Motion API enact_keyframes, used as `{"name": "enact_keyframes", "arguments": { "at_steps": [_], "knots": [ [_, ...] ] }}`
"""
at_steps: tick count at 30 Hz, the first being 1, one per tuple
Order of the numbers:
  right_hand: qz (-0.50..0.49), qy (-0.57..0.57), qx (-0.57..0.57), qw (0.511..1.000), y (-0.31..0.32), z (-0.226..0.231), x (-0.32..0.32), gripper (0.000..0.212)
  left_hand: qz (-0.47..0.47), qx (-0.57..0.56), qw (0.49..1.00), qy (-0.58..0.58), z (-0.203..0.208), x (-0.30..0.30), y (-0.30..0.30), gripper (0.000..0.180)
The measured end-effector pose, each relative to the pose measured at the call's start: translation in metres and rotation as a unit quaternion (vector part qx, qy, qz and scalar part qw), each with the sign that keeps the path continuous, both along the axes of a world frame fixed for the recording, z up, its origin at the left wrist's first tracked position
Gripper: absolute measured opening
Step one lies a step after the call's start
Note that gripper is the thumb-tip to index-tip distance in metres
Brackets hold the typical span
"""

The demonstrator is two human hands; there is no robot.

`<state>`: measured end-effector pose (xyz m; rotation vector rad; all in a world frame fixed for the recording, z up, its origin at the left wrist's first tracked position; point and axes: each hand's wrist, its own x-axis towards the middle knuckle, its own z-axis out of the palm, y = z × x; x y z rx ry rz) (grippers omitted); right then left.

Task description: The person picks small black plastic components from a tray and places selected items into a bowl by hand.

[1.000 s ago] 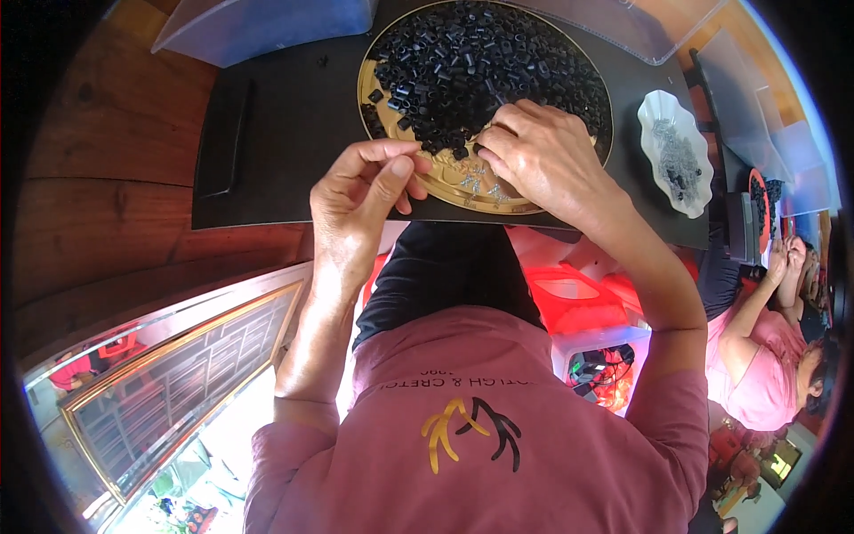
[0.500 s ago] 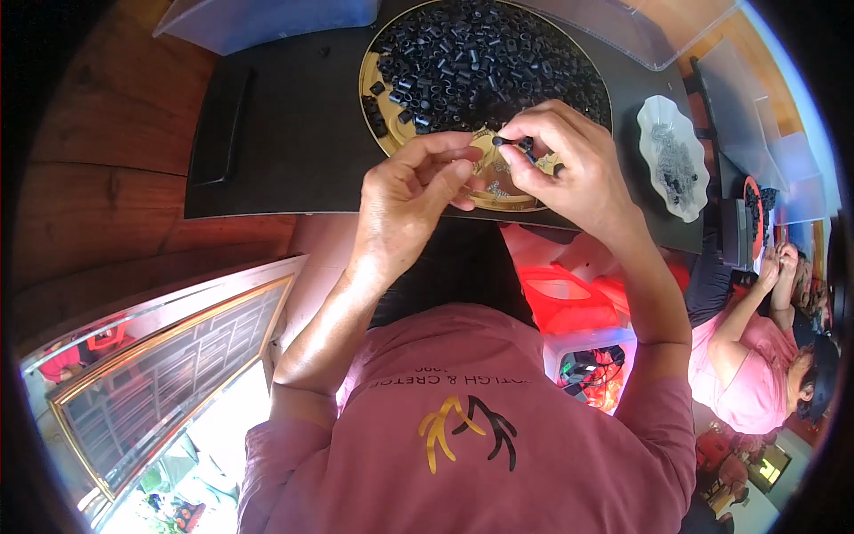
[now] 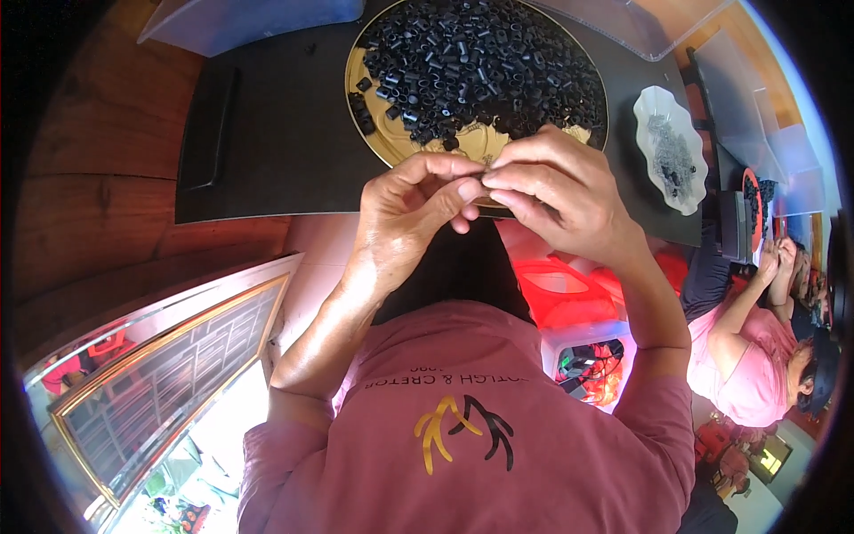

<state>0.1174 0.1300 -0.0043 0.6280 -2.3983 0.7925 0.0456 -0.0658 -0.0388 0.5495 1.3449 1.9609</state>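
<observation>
A round gold tray (image 3: 381, 147) holds a heap of small black plastic pieces (image 3: 471, 67), many of them short and tube-shaped. Over its near rim my two hands meet fingertip to fingertip. My left hand (image 3: 414, 200) pinches with thumb and forefinger, the other fingers curled. My right hand (image 3: 565, 187) comes in from the right, its thumb and fingers pressed together at the same spot. Something small and dark shows between the fingertips, mostly hidden, and I cannot make out its kind.
On the dark table (image 3: 276, 133) at right lies a wavy-edged white dish (image 3: 654, 111) with small clear and black pieces. Clear plastic bins (image 3: 258, 20) stand at the back. A red bag (image 3: 556, 298) is below the table edge. Another person (image 3: 747, 356) works at right.
My right hand has moved down and left to meet my left hand. The black piece that showed in its fingertips is now mostly covered.
</observation>
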Motion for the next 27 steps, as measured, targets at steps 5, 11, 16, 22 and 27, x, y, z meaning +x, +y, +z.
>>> {"name": "enact_keyframes", "arguments": {
  "at_steps": [5,11,16,22,27],
  "knots": [
    [-0.156,-0.066,-0.017,0.985,0.019,-0.005,-0.002,0.008,0.026,-0.027,0.999,-0.005,-0.002,-0.001,-0.019,0.018],
    [-0.151,-0.061,0.086,0.983,0.019,-0.009,-0.019,0.008,0.053,-0.015,0.998,-0.019,-0.01,-0.004,-0.026,0.018],
    [-0.144,-0.083,0.138,0.976,0.01,-0.012,-0.03,0.015,0.058,-0.015,0.998,-0.02,-0.009,-0.005,-0.024,0.017],
    [-0.144,-0.09,0.174,0.97,0.01,-0.015,-0.033,0.009,0.051,-0.006,0.998,-0.028,-0.006,-0.008,-0.027,0.018],
    [-0.151,-0.146,0.197,0.958,0.011,-0.012,-0.034,0.006,0.036,-0.005,0.998,-0.057,-0.003,-0.01,-0.028,0.018]
  ]
}}
